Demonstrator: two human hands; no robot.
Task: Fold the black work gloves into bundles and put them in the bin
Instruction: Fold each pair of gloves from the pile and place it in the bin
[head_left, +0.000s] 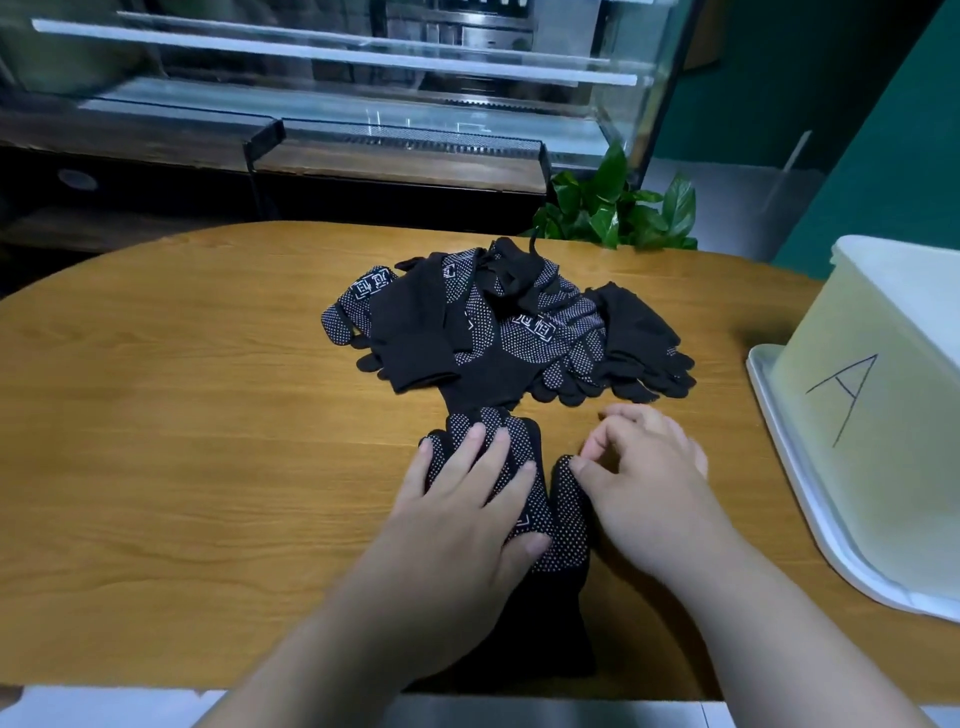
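One head-worn view looks forward and down, close above the fingers (475, 441); the table (182, 415) stretches beyond them.

The person's body shows only as two arms, each cut off by the lower edge of the view. The left hand (467, 499) and the right hand (644, 467) are bare. The left forearm (363, 623) and right forearm (769, 623) are bare too, uncovered from the wrist back to that edge. The fingers (467, 452) are smooth and fairly slim, with nails (532, 545) trimmed short, rounded and plain. The wide lens swells both forearms toward the bottom. The outer edge of the right hand is softly blurred, so its knuckles cannot be made out clearly
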